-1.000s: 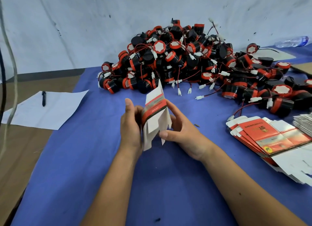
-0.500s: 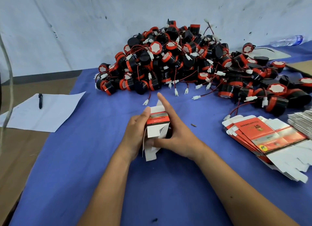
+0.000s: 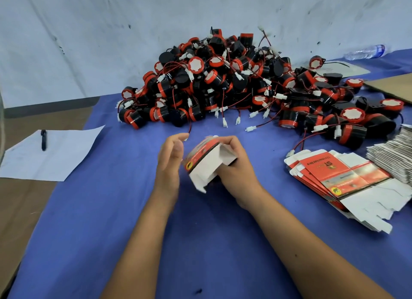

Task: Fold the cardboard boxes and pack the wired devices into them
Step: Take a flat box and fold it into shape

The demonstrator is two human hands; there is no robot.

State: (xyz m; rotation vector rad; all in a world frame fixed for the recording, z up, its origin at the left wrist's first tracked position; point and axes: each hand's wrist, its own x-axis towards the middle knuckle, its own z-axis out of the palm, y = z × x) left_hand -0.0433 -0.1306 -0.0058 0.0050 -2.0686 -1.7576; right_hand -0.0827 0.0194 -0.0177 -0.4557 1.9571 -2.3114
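From the head view, a small red-and-white cardboard box (image 3: 204, 162) is held above the blue-covered bench (image 3: 93, 209), half erected, with its white end flaps hanging open toward the camera. The right hand (image 3: 231, 165) has its fingers curled round the box's far side and grips it; the left hand (image 3: 170, 160) stands beside the box's left face with fingers nearly straight and relaxed, seemingly touching it at the thumb but holding nothing. Behind them lies a large pile of wired devices (image 3: 234, 82), black drums with red bands and loose leads ending in white connectors. To the right lies a fanned stack of flat boxes (image 3: 347, 178); to the left, a sheet of paper (image 3: 51, 156) with a pen (image 3: 43, 140) on it. The box looks light and thin, easily creased, so it is best pinched along its folded edges rather than squeezed across its panels. The devices look rigid and slightly heavy; take one by the drum, not the wire, which could snag in the pile.
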